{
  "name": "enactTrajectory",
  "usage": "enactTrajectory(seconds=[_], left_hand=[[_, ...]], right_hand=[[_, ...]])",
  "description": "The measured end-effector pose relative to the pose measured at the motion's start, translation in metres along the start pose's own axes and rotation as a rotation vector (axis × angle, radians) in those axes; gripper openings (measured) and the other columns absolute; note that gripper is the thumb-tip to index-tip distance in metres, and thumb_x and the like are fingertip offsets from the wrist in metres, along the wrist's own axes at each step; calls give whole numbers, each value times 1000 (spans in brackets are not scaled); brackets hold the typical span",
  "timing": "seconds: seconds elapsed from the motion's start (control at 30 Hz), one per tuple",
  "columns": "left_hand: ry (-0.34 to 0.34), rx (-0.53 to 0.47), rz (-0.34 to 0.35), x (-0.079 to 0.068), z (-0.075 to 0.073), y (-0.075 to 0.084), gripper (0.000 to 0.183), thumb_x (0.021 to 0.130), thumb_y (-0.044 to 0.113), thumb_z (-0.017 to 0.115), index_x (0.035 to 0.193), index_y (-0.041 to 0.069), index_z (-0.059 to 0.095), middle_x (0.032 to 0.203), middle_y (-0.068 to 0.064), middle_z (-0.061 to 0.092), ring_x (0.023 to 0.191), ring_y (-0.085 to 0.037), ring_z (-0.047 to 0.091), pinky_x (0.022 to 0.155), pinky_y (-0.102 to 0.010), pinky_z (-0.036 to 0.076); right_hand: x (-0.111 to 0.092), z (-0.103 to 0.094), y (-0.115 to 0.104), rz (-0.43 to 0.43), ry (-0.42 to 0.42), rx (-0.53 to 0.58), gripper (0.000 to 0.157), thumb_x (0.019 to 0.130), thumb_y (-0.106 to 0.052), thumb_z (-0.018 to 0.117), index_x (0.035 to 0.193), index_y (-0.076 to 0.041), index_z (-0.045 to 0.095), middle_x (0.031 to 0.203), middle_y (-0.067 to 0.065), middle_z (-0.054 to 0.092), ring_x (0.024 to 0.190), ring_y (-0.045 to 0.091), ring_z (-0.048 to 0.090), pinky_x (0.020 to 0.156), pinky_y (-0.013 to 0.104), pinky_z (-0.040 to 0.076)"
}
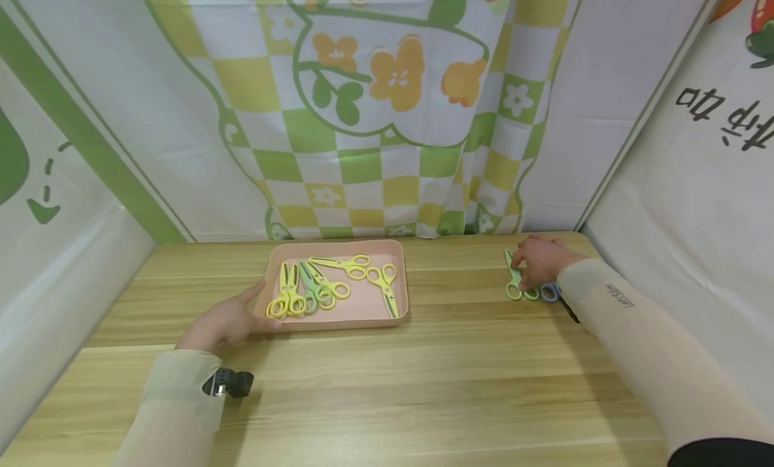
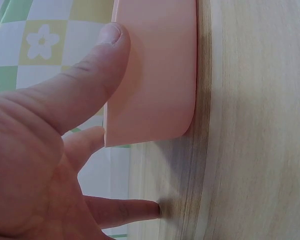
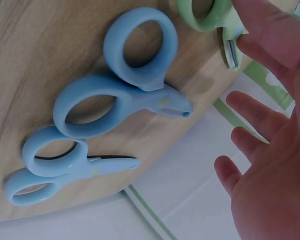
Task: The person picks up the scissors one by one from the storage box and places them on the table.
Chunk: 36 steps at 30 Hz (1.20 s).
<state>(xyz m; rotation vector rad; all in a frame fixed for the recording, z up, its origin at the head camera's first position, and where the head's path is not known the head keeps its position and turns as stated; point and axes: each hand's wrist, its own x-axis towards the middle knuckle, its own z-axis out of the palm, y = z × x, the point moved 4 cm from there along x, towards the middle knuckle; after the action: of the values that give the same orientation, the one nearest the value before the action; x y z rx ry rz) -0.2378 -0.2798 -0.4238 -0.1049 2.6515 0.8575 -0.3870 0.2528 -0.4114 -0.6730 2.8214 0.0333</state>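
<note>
In the head view my left hand (image 1: pixel 226 319) rests at the near-left corner of a pink tray (image 1: pixel 345 323). Its straight thumb lies along the tray's outer wall (image 2: pixel 160 75), a finger touches the rim and another reaches the table. Inside the tray lie several yellow scissors (image 1: pixel 385 289) and green scissors (image 1: pixel 310 285). My right hand (image 1: pixel 543 259), at the table's far right, pinches light green scissors (image 1: pixel 513 277) between thumb and forefinger; its other fingers are spread loosely. Beside that hand lie two blue scissors (image 3: pixel 140 97), mostly covered by hand and sleeve in the head view.
The wooden table (image 1: pixel 363 386) reaches back to a checked, flowered curtain (image 1: pixel 375 164). White printed panels flank it left and right. A black strap with a metal buckle (image 1: pixel 228 383) is on my left wrist. Something thin and dark (image 1: pixel 570 310) shows beside the right sleeve.
</note>
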Motion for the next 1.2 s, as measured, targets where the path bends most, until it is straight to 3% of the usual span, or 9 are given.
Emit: enactTrajectory(seconds=[0.17, 0.33, 0.43, 0.53, 0.7, 0.77, 0.87, 1.03, 1.2], left_hand=[[-3, 1, -6, 0, 0, 0, 114, 69, 62, 70, 151, 15, 6, 139, -37, 27, 124, -56, 26, 95, -67, 22], [-1, 1, -1, 0, 0, -1, 114, 69, 63, 69, 151, 17, 5, 139, -37, 27, 124, -57, 25, 95, -68, 21], [1, 12, 6, -1, -1, 0, 114, 69, 64, 68, 151, 18, 4, 139, -37, 26, 123, -58, 24, 95, -69, 20], [0, 26, 11, -2, -1, 0, 114, 69, 66, 67, 151, 18, 5, 140, -37, 25, 123, -58, 24, 94, -69, 21], [-2, 19, 11, -1, 0, 1, 115, 69, 65, 68, 151, 15, 5, 140, -37, 26, 123, -57, 24, 95, -69, 21], [-3, 18, 5, 0, -1, 0, 115, 69, 64, 68, 151, 14, 6, 140, -37, 26, 124, -57, 25, 95, -68, 22], [-3, 23, 2, 1, -1, 0, 115, 69, 64, 69, 151, 13, 6, 139, -37, 27, 124, -56, 26, 96, -67, 22], [-2, 26, 11, 1, -1, -1, 113, 71, 61, 69, 151, 11, 7, 139, -37, 27, 123, -56, 27, 96, -67, 23], [1, 23, 11, 1, -1, -2, 112, 71, 60, 69, 151, 12, 6, 140, -36, 27, 124, -56, 26, 96, -67, 22]], right_hand=[[1, -5, -1, -4, 14, 10, 44, 70, -32, 81, 110, -16, 69, 130, 22, 49, 123, 46, 35, 89, 68, 27], [3, -25, 4, 7, 156, 180, 48, 85, -32, 66, 123, -4, 59, 126, 22, 52, 115, 43, 44, 95, 58, 33], [4, -36, 4, 20, 244, 273, 58, 92, -38, 56, 134, 1, 46, 135, 26, 43, 124, 44, 36, 101, 56, 27], [6, -38, -7, 34, 297, 281, 74, 92, -48, 51, 143, 1, 31, 146, 25, 27, 132, 44, 23, 103, 62, 16], [17, -33, -50, 4, 288, 191, 89, 90, -60, 42, 150, -6, 4, 155, 14, 0, 139, 31, -1, 102, 66, 4], [22, -30, -74, -42, 280, 149, 88, 91, -60, 42, 150, -8, 2, 155, 10, -1, 140, 26, -3, 105, 61, 4], [28, -26, -115, -149, 283, 82, 78, 94, -52, 44, 151, -10, 11, 155, 7, 8, 140, 23, 4, 106, 57, 8], [34, -23, -179, -378, 290, -20, 51, 96, -34, 52, 141, -13, 43, 148, 6, 34, 137, 24, 21, 102, 55, 20], [38, -21, -218, -511, 225, -48, 19, 89, -15, 60, 104, -20, 71, 132, 4, 54, 132, 27, 34, 97, 58, 23]])
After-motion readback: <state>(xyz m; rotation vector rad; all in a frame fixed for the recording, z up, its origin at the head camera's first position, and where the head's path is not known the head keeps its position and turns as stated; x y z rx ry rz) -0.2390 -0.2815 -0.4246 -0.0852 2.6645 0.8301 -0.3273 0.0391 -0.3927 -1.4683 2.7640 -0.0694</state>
